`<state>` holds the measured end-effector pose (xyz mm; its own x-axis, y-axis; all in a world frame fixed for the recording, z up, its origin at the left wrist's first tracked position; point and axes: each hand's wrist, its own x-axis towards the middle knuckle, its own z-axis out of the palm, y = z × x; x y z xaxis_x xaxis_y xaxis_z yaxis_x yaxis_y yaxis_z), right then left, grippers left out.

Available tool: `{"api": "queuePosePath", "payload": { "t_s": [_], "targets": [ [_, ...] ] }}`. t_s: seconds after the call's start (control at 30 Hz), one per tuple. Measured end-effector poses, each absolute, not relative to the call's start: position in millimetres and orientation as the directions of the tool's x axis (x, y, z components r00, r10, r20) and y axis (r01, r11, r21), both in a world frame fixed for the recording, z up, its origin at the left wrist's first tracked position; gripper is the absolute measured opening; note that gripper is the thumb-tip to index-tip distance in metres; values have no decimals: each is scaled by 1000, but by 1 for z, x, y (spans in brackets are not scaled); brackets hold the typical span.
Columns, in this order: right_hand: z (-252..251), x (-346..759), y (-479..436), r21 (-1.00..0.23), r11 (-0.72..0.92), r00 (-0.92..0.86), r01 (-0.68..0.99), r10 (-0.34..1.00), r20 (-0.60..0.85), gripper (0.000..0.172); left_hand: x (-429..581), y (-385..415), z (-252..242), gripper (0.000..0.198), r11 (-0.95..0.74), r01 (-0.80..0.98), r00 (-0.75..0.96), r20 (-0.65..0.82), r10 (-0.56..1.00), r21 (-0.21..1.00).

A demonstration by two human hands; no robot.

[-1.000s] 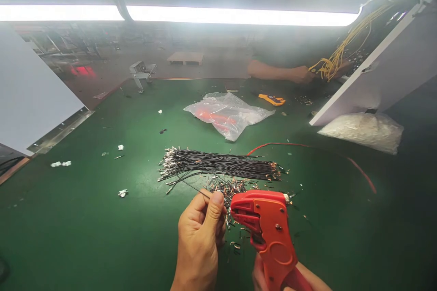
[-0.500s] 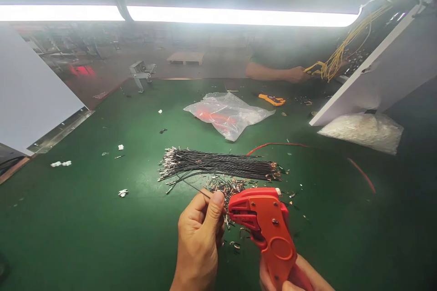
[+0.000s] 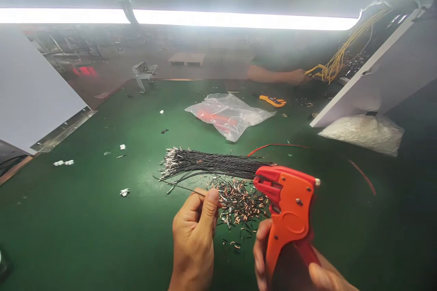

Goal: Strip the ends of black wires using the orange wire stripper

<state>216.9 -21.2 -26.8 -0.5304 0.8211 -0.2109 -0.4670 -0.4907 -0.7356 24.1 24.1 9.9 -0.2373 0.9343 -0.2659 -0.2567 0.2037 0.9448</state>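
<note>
While you are looking down in the head view, your left hand (image 3: pixel 195 232) is pinching a single black wire (image 3: pixel 186 187) between thumb and forefinger, on the near side of the bundle of black wires (image 3: pixel 218 163); the wire's far end is pointing out toward the bundle's left end. Your right hand (image 3: pixel 324 275) is gripping the red-and-orange wire stripper (image 3: pixel 295 211), its fingers curling around the handles, and the tool's head is covering the bundle's right end; I cannot tell whether they are touching. Cut wire bits (image 3: pixel 241 202) are lying in a heap just nearer you than the bundle. A clear plastic bag (image 3: pixel 232 113) is resting beyond the bundle, and a yellow tool (image 3: pixel 272 101) is lying farther off, beyond its right half. A red wire (image 3: pixel 278 145) is curving away behind the bundle's right end.
</note>
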Motion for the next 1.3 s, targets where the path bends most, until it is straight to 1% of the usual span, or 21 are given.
{"api": "queuePosePath", "payload": {
  "t_s": [0.03,0.07,0.13,0.23,0.3,0.37,0.47,0.57,0.7,0.83,0.97,1.07,1.17,1.3],
  "targets": [
    [-22,221,-18,-793,-397,-463,-462,871,-166,54,25,23,10,47,168,-196,-244,-214,946,966],
    [-18,226,-15,-847,-323,-411,-422,901,-138,50,26,22,9,44,130,-139,-251,-162,954,982],
    [-14,234,-8,-896,-237,-328,-375,938,-111,47,32,19,8,35,64,-54,-264,-77,961,996],
    [-12,240,-1,-887,-222,-282,-405,953,-110,46,41,15,6,20,-3,-34,-266,-7,964,999],
    [-10,240,0,-879,-220,-282,-423,954,-103,43,45,13,4,11,-36,-41,-230,26,973,998],
    [-8,239,0,-858,-249,-302,-450,946,-116,41,46,12,1,8,-70,-14,-168,67,984,997],
    [-4,238,1,-801,-315,-352,-509,925,-141,41,43,13,-4,12,-102,29,-59,104,993,994],
    [1,237,5,-782,-383,-417,-491,892,-174,42,40,15,-6,15,-101,37,2,101,995,994],
    [3,233,11,-776,-470,-514,-420,828,-223,45,39,15,-7,20,-92,38,30,91,995,995],
    [-4,229,8,-749,-516,-571,-416,789,-227,45,39,15,-8,20,-93,67,14,92,996,993],
    [-13,229,-2,-692,-508,-567,-513,806,-171,41,36,17,-14,20,-139,158,43,134,990,978],
    [-16,227,-6,-658,-482,-560,-579,821,-109,40,31,19,-20,19,-254,223,133,228,964,941],
    [-17,224,-7,-665,-476,-568,-575,817,-94,39,29,20,-24,19,-331,288,188,286,940,898],
    [-21,219,-9,-667,-485,-568,-566,816,-111,39,32,20,-24,23,-334,360,160,294,942,871]
  ]
}}
